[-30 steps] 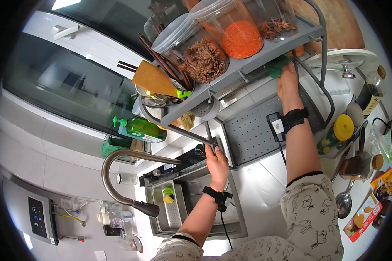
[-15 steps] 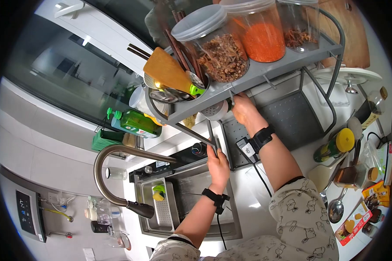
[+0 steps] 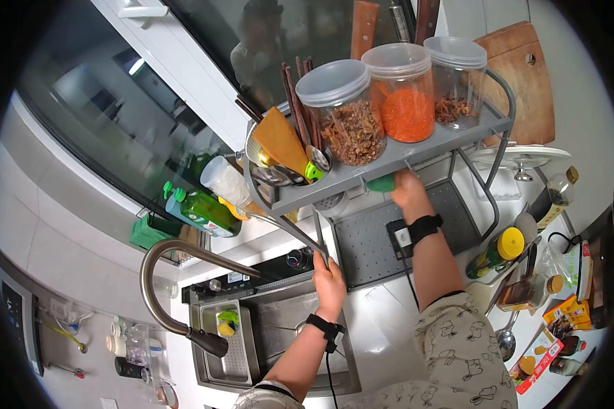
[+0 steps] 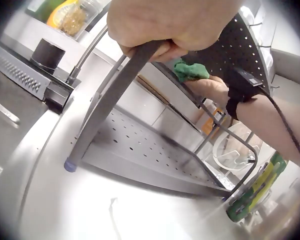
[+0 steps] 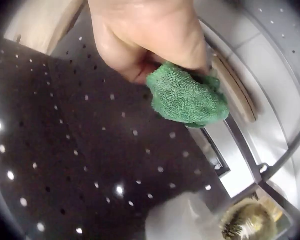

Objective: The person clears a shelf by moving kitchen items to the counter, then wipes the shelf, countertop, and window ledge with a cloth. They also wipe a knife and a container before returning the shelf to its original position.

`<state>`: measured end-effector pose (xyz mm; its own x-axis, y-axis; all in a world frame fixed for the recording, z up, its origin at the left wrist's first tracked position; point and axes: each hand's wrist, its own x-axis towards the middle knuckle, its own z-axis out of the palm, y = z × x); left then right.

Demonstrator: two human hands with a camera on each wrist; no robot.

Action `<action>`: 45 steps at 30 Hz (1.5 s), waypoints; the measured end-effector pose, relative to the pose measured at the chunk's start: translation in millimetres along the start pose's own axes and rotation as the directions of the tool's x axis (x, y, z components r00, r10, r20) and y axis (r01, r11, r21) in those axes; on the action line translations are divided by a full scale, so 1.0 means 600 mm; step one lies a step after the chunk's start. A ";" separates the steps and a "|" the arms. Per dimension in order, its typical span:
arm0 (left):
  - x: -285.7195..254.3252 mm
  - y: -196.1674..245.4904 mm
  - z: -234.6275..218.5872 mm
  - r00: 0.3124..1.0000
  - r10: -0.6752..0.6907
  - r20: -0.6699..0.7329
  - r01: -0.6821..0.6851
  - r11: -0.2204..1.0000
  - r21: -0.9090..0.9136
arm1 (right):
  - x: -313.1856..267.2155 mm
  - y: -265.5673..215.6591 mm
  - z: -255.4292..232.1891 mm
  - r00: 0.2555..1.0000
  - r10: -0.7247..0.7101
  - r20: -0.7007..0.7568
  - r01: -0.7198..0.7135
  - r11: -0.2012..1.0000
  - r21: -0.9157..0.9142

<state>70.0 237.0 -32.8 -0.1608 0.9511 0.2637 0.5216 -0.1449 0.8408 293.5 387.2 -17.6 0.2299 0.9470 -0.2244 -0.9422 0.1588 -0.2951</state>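
A grey metal rack (image 3: 450,143) with two tiers stands over the counter. My left hand (image 3: 329,286) grips its front left leg (image 4: 110,102), fingers wrapped round the flat bar; a blue cap shows at the leg's lower end. Under the upper shelf, my right hand (image 3: 411,191) holds a bunched green cloth (image 5: 187,100). In the right wrist view the cloth overlaps the shelf's dark perforated underside (image 5: 110,135). The lower perforated tray (image 3: 368,252) lies beneath my right forearm.
Lidded jars of dried spices (image 3: 353,129) and a utensil holder (image 3: 269,174) fill the upper shelf. A sink (image 3: 280,341) with a curved faucet (image 3: 150,273) is at the left. Bottles, a yellow-capped jar (image 3: 508,244) and a spoon (image 3: 505,343) crowd the right.
My right hand with the cloth has moved left under the shelf from its right end, then slightly back right. The left hand stays on the leg. The head view has shifted upward.
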 end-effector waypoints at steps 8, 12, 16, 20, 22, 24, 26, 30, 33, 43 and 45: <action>0.003 -0.035 0.012 0.992 0.115 -0.042 -0.114 0.993 0.010 | -0.049 0.076 0.056 0.982 0.171 0.075 -0.163 0.982 -0.100; -0.001 -0.003 0.000 1.000 0.030 -0.005 -0.030 1.000 0.009 | -0.018 0.082 0.027 0.980 0.119 0.161 -0.094 0.984 -0.151; -0.001 0.008 -0.002 0.994 0.109 -0.027 -0.107 0.992 0.068 | -0.016 0.071 0.019 0.972 0.155 0.176 -0.150 0.988 -0.041; 0.003 -0.024 0.006 1.000 0.013 -0.003 -0.014 1.000 -0.021 | 0.003 0.080 0.012 0.973 0.085 0.214 -0.080 0.996 -0.033; -0.001 -0.010 0.004 1.000 -0.004 0.022 0.006 0.999 -0.054 | 0.001 0.077 0.022 0.977 0.083 0.194 -0.087 0.996 0.009; 0.006 -0.027 0.007 0.999 0.052 0.005 -0.052 0.998 -0.029 | 0.006 0.073 0.019 0.982 0.080 0.170 -0.089 0.995 0.046; 0.006 -0.042 0.009 0.994 0.107 -0.010 -0.108 0.994 -0.007 | 0.018 0.065 0.000 0.989 0.038 0.142 -0.050 0.995 0.081; 0.002 -0.023 0.007 0.998 0.061 0.007 -0.061 0.996 -0.069 | -0.022 0.031 0.020 0.953 0.033 0.302 -0.063 0.994 0.090; 0.006 -0.032 0.009 0.997 0.082 0.008 -0.082 0.996 -0.047 | -0.021 0.029 0.027 0.952 0.027 0.306 -0.053 0.996 0.076; -0.005 0.013 0.002 0.998 -0.047 0.039 0.052 0.989 -0.136 | -0.005 0.047 0.010 0.955 -0.016 0.295 -0.038 0.984 0.176; 0.004 -0.008 0.004 0.998 0.062 0.003 -0.061 0.996 -0.058 | -0.008 0.046 0.009 0.945 -0.030 0.326 -0.026 0.986 0.167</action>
<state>69.3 240.4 -37.5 -0.1260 0.9411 0.3138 0.4812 -0.2186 0.8489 265.2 388.8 -19.7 0.1662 0.9810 0.1001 -0.9754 0.1784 -0.1294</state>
